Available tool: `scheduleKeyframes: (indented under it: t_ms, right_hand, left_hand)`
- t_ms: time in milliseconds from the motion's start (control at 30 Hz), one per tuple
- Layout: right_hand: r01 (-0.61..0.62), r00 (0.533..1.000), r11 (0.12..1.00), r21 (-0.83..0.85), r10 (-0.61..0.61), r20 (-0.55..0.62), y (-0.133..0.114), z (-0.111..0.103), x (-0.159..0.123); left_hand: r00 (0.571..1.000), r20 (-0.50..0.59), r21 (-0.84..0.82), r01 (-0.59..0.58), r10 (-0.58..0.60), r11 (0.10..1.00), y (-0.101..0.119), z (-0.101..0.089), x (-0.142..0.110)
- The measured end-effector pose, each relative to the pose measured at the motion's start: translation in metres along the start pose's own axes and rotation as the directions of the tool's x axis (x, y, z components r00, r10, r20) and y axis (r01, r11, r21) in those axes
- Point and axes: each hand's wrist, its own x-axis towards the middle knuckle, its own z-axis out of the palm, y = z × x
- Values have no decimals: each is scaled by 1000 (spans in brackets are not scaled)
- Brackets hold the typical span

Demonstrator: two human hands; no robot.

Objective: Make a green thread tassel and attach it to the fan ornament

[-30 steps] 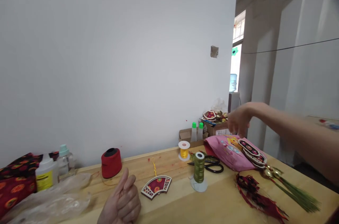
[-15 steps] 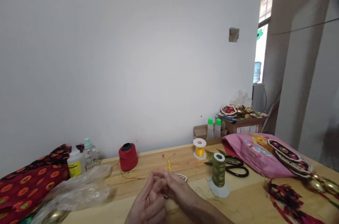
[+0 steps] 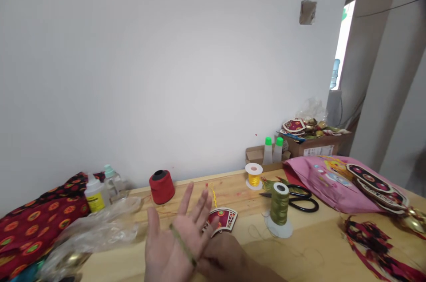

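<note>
My left hand point(image 3: 163, 251) is raised palm up with its fingers spread. A green thread loop point(image 3: 182, 244) lies across its palm. My right hand point(image 3: 233, 257) is closed beside the edge of that palm, where the thread comes to its fingers; the fingertips are partly hidden and blurred. Just beyond both hands lies a fan-shaped ornament point(image 3: 226, 217) with a pale rim and dark red cloth, a yellow cord point(image 3: 214, 196) running from its top. To the right, a spool of green thread point(image 3: 279, 205) stands upright, loose strands near its base.
Black-handled scissors point(image 3: 304, 205) lie behind the green spool, near a yellow thread spool point(image 3: 254, 178). A red thread cone point(image 3: 161, 187), glue bottles point(image 3: 95, 196) and plastic wrap point(image 3: 100, 240) are on the left. A pink bag point(image 3: 319, 180) and red tassels point(image 3: 369, 240) lie right.
My hands were close together with fingers touching; now the left has opened flat, showing green thread across its palm. The right has moved down. The fan ornament shows more, and the view has shifted.
</note>
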Motion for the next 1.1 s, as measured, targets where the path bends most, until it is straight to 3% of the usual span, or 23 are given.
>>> scheduleKeyframes:
  t_ms: [133, 233, 400, 533, 667, 933, 1100]
  right_hand:
    - [72, 979, 954, -290, -11, 205, -21, -25, 4]
    - [110, 961, 886, -450, 21, 275, -36, -41, 8]
    - [55, 998, 906, -420, -56, 10, -38, -53, 2]
    - [93, 984, 908, -409, -147, -103, -27, -47, -2]
    - [121, 952, 906, -406, -221, -210, -18, -43, -3]
    - [12, 962, 958, -288, -90, -257, -16, -57, -3]
    - [-190, 940, 982, 2, 183, -289, -17, -58, -1]
  left_hand:
    - [983, -56, 33, -176, 177, 984, 12, -14, 1]
    - [981, -56, 72, -184, 188, 980, 16, -19, 2]
    - [989, -115, 145, -71, 88, 987, 10, -19, 2]
    - [982, -186, 238, 21, 25, 971, 6, -17, 3]
    - [949, -267, 312, 250, -168, 917, -1, -10, 1]
    - [802, -425, 294, 560, -419, 775, -25, -1, -6]
    - [787, -353, 228, 598, -507, 769, -32, 3, -8]
